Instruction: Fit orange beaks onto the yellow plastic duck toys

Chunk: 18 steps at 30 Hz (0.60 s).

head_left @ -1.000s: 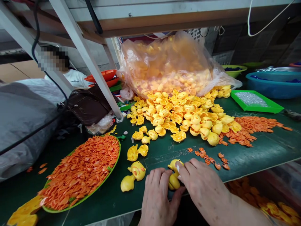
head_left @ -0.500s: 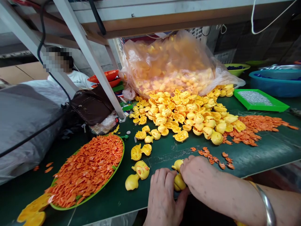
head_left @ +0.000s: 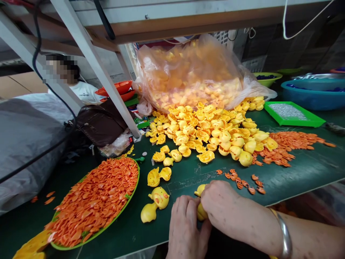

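Observation:
Between my two hands at the table's front edge is a yellow plastic duck shell point(head_left: 201, 212), mostly covered by fingers. My left hand point(head_left: 185, 223) grips its near left side, thumb below. My right hand point(head_left: 219, 201), with a silver bracelet on the wrist, closes over it from the right, the fingertips hidden. Just left lies another duck shell point(head_left: 155, 205) with orange marks on its face, and behind that an opened shell point(head_left: 159, 175), hollow side up. Several small orange beak pieces point(head_left: 239, 180) lie loose beyond my right hand.
A green-rimmed tray point(head_left: 137, 180) heaped with orange pieces stands left. Yellow shells point(head_left: 212, 133) spill from a clear plastic bag point(head_left: 188, 72). Orange pieces point(head_left: 291, 144), a green tray point(head_left: 293, 114) and a blue basin point(head_left: 312, 95) are right. A person point(head_left: 83, 91) sits behind the shelf post.
The whole view has shifted slightly, so things on the table appear a little further left. Both hands stay on the duck shell, the right hand now covering more of it.

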Each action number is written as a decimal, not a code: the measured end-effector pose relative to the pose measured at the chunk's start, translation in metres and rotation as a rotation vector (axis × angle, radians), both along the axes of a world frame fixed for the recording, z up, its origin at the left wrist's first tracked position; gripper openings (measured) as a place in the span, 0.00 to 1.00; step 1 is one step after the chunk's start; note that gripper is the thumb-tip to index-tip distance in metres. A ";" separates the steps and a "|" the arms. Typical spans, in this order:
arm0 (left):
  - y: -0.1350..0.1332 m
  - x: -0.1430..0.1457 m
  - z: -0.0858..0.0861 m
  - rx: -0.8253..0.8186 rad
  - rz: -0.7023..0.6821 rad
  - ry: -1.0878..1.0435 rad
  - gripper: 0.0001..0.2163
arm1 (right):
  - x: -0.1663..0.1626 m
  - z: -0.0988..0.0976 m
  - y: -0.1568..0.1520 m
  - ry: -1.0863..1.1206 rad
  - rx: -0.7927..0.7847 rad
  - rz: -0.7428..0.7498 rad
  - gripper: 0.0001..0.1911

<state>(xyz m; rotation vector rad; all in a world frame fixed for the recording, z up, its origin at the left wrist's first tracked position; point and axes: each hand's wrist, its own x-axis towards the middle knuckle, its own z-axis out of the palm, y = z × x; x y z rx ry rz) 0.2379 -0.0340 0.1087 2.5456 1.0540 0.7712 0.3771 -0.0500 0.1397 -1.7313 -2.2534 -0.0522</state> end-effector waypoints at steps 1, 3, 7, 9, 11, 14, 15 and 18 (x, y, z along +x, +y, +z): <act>0.000 -0.001 0.001 0.017 0.001 0.005 0.11 | 0.004 0.005 -0.002 -0.065 -0.010 0.037 0.16; 0.002 -0.004 0.002 0.070 0.010 0.015 0.11 | 0.014 0.011 -0.008 -0.164 -0.021 0.031 0.11; 0.008 -0.017 0.000 0.182 0.057 0.034 0.13 | 0.038 0.003 -0.024 -0.051 0.049 -0.256 0.10; 0.011 -0.023 -0.002 0.201 0.084 0.055 0.15 | 0.054 -0.006 -0.028 0.017 0.117 -0.383 0.08; 0.012 -0.026 -0.003 0.201 0.102 0.079 0.16 | 0.069 -0.014 -0.025 0.020 0.159 -0.444 0.06; 0.014 -0.028 -0.005 0.206 0.106 0.113 0.17 | 0.089 -0.018 -0.014 0.030 0.169 -0.435 0.08; 0.015 -0.028 -0.006 0.213 0.109 0.120 0.18 | 0.096 -0.018 -0.011 0.049 0.172 -0.436 0.08; 0.019 -0.032 -0.011 0.258 0.101 0.112 0.19 | 0.119 -0.016 -0.011 0.093 0.201 -0.523 0.07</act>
